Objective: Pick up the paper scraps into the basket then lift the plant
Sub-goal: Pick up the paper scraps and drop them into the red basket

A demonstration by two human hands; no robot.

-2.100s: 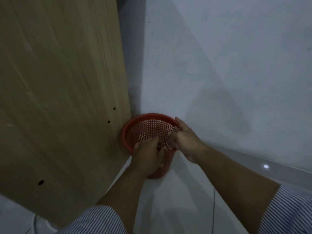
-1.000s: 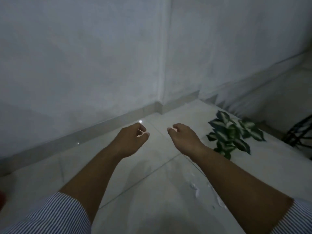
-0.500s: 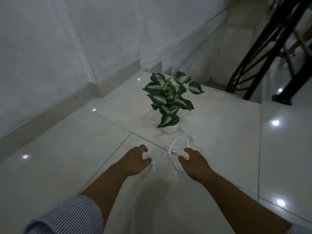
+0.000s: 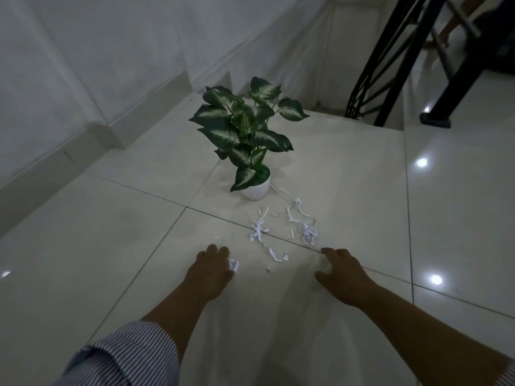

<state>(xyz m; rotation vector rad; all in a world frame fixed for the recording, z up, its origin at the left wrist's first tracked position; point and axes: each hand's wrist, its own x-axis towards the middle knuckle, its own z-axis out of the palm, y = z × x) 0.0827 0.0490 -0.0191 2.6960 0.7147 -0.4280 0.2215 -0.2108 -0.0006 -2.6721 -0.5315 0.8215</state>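
Note:
A green-and-white leafy plant [image 4: 245, 126] stands in a small white pot [image 4: 256, 190] on the pale floor tiles. White paper scraps [image 4: 259, 231] lie scattered in front of the pot, with a crumpled clump [image 4: 310, 235] to the right. My left hand [image 4: 211, 270] rests low on the floor, fingers curled over a small crumpled scrap [image 4: 233, 265]. My right hand [image 4: 341, 274] is spread on the floor near the scraps with nothing in it. The basket is out of view.
A white wall with a skirting board [image 4: 92, 140] runs along the left. Steps drop away behind the plant [image 4: 320, 104], beside a black metal stair railing [image 4: 390, 59] at the upper right. Glossy floor tiles [image 4: 459, 218] extend to the right.
The view swung from the red basket by the wooden panel over to the plant. Both hands have dropped to the floor at the scraps, and my left hand has closed over one.

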